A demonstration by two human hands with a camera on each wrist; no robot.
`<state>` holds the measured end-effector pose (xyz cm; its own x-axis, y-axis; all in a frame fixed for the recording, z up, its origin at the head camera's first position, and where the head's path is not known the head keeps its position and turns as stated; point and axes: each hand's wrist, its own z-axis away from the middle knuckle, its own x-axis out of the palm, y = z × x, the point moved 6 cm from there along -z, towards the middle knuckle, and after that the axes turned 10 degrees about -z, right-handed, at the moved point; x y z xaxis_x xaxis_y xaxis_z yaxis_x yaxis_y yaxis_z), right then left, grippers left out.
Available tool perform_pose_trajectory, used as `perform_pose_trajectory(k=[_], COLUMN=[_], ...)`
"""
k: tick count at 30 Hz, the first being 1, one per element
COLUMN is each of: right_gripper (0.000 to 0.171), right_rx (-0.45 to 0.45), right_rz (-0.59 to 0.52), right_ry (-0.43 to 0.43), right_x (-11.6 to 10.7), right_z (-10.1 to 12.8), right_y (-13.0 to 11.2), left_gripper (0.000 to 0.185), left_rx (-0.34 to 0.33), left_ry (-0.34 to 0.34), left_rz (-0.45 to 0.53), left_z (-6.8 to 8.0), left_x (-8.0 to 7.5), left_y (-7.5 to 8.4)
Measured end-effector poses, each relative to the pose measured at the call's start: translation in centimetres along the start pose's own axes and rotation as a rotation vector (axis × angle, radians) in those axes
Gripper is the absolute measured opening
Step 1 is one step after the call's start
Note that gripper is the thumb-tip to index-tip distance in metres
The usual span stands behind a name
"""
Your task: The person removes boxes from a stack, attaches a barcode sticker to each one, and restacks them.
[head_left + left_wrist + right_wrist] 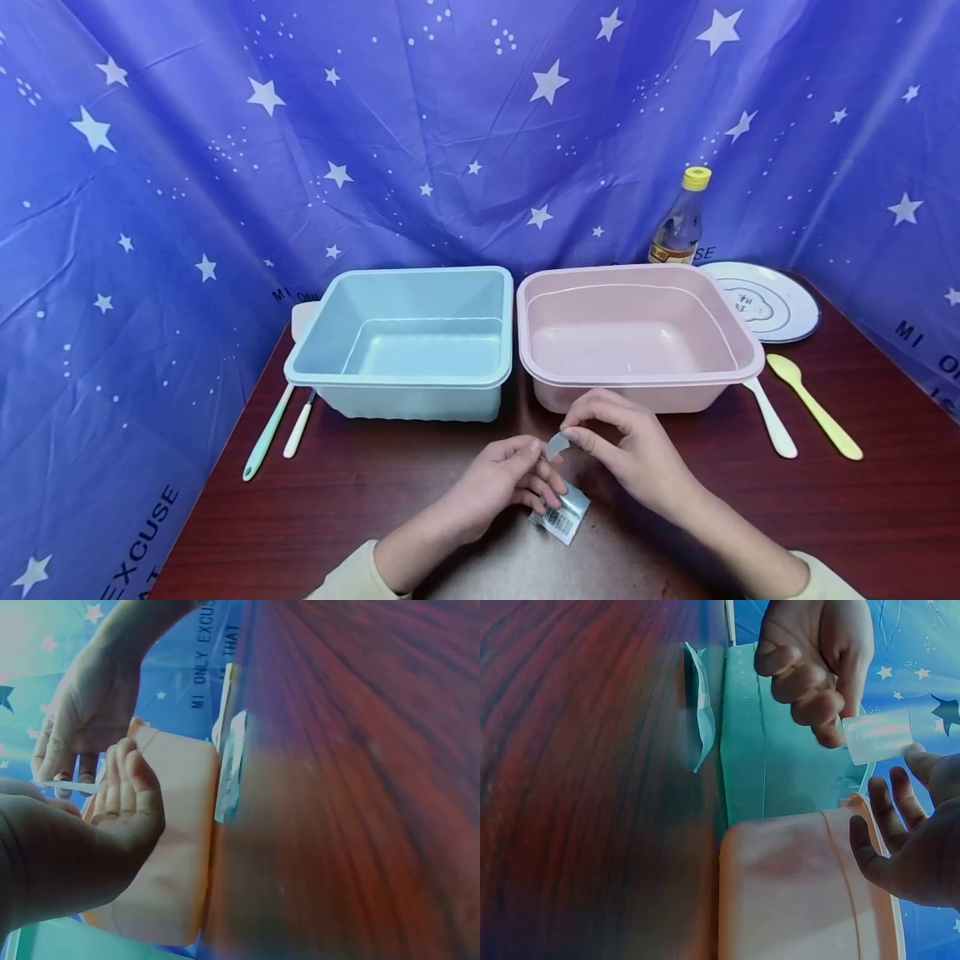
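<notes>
Both hands hold a small translucent white strip (557, 447) between them, above the table in front of the pink basin. The left hand (498, 483) pinches its near-left end between thumb and finger, the other fingers curled. The right hand (633, 446) pinches the opposite end with thumb and index finger. Seen from the right wrist, the strip (877, 737) looks flat, thin and shiny. Edge-on in the left wrist view, the strip (69, 786) is a narrow white line. Below the left fingers, a silver packet (564, 521) with dark printing lies on the table, partly hidden by them.
A blue basin (420, 403) and a pink basin (630, 398) stand side by side behind the hands. Green-handled (266, 437) and white-handled utensils (300, 429) lie left; a white utensil (772, 421), yellow spoon (825, 417), plate (795, 304) and yellow-capped bottle (678, 221) are right.
</notes>
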<state>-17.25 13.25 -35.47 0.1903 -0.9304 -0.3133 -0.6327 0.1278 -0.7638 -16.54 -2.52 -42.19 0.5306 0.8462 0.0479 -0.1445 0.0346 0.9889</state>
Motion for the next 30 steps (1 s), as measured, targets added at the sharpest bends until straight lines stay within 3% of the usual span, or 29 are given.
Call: perform_pose_trajectory(k=[13, 17, 20, 26, 30], right_gripper=[0.031, 0.032, 0.030, 0.013, 0.007], right_rx=[-0.009, -0.038, -0.034, 0.153, 0.250], right_rz=[-0.056, -0.053, -0.010, 0.046, 0.037], right_ry=[-0.038, -0.048, -0.038, 0.020, 0.021], right_x=[0.1, 0.1, -0.1, -0.5, -0.4], right_z=[0.1, 0.0, -0.1, 0.0, 0.2], right_y=[0.4, 0.3, 0.3, 1.0, 1.6], left_gripper=[0.020, 0.009, 0.005, 0.011, 0.021], left_rx=[-0.096, -0.094, -0.060, 0.035, 0.078], left_ry=[0.041, 0.049, 0.098, 0.259, 0.325], left_rz=[0.188, 0.202, 0.185, 0.111, 0.058], left_z=[-0.2, -0.2, -0.3, -0.2, 0.0], left_x=[-0.7, -0.9, -1.2, -2.2, -2.5], left_y=[-0.3, -0.3, -0.1, 0.4, 0.8])
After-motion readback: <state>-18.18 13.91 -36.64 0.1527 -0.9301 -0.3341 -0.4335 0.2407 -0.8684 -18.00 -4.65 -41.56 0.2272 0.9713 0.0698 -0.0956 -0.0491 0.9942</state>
